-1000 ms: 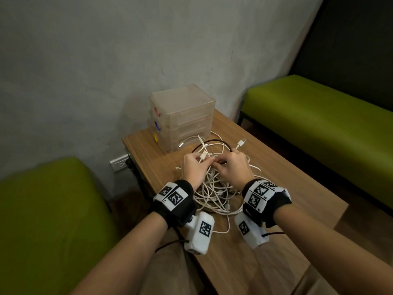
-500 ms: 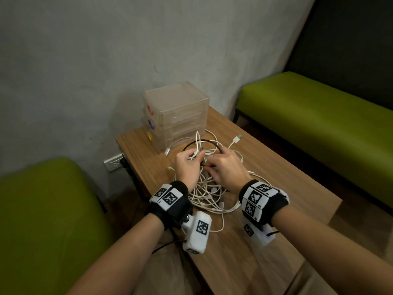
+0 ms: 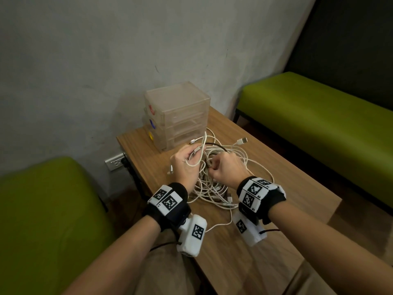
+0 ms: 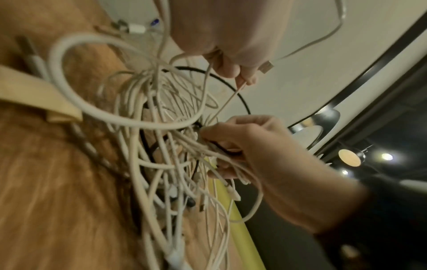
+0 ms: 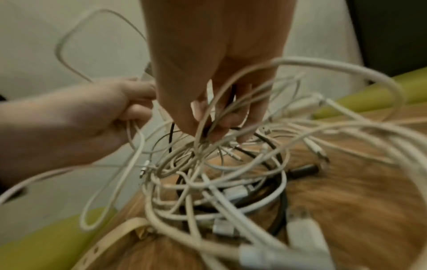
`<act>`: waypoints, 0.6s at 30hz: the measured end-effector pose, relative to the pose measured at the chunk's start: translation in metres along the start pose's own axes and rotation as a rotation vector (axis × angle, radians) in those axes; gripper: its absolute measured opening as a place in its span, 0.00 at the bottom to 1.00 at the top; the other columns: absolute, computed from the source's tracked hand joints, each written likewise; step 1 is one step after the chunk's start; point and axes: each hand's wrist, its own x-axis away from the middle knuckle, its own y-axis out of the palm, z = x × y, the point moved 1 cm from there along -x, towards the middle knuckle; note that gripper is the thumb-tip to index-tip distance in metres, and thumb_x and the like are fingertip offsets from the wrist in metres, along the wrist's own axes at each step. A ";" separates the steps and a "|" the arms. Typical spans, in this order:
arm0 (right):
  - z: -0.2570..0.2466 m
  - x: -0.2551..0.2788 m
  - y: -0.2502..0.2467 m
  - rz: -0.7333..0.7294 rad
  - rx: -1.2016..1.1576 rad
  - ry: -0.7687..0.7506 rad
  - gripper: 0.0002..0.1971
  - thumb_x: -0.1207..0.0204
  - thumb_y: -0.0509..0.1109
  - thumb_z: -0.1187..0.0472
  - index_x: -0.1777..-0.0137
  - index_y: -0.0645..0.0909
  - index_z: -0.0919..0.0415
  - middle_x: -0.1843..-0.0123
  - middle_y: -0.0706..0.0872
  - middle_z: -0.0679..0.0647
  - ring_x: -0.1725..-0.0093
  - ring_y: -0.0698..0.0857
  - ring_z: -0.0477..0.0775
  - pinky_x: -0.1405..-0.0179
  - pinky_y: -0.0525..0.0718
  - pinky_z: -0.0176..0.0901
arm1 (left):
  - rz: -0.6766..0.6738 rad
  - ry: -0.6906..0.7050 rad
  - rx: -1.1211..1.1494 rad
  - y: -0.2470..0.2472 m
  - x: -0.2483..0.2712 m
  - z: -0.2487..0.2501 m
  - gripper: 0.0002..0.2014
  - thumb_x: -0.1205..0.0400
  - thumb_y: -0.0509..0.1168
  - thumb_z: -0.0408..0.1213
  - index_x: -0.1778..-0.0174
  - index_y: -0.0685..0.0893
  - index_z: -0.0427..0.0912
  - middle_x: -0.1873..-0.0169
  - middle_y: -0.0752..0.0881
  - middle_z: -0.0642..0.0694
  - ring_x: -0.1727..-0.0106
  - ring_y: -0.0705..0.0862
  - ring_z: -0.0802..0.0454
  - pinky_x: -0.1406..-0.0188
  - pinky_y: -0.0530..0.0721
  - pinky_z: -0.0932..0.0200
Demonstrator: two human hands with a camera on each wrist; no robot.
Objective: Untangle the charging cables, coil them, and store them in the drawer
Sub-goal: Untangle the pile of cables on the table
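i have my left hand [image 3: 185, 165] pinching one white cable [image 3: 198, 155] near its plug, lifting that strand up and clear, while my right hand [image 3: 226, 170] clenches around a bunch of strands at the heart of the tangle [image 3: 214, 188], probably to pin the knot so the single lead can be drawn out. the tangle, mostly white leads with a black cable [image 3: 214, 145] looped through it, sits on the wooden table [image 3: 287, 184] between my wrists and the clear drawer unit [image 3: 178, 113], whose three drawers all look closed. nothing is coiled yet by my reading; this is early untangling. loose plugs [image 3: 242, 141] stick out on the far side and may snag as the strand slides. green benches [image 3: 319, 116] flank the table, a wall socket [image 3: 116, 162] sits low on the left, and the drawer unit stands close behind the pile, leaving little room to pull forward.
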 end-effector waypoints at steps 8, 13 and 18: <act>-0.004 -0.003 0.005 0.154 -0.020 -0.043 0.10 0.19 0.59 0.57 0.42 0.74 0.60 0.56 0.87 0.58 0.57 0.85 0.62 0.63 0.72 0.45 | -0.110 -0.092 0.135 -0.001 -0.010 0.021 0.06 0.25 0.71 0.33 0.56 0.88 0.34 0.74 0.81 0.56 0.78 0.77 0.67 0.74 0.71 0.77; -0.005 -0.009 0.005 0.236 0.013 -0.075 0.10 0.19 0.59 0.60 0.53 0.82 0.59 0.60 0.88 0.58 0.60 0.86 0.61 0.59 0.84 0.54 | -0.169 -0.169 -0.012 0.003 -0.002 0.005 0.10 0.24 0.70 0.32 0.48 0.87 0.39 0.57 0.88 0.48 0.54 0.85 0.56 0.53 0.83 0.59; 0.001 -0.012 0.000 0.146 -0.212 -0.006 0.10 0.18 0.59 0.63 0.56 0.80 0.64 0.59 0.86 0.57 0.60 0.82 0.55 0.61 0.78 0.44 | -0.243 -0.059 -0.198 0.003 -0.001 0.005 0.12 0.25 0.71 0.34 0.46 0.87 0.37 0.47 0.88 0.43 0.48 0.81 0.60 0.40 0.80 0.59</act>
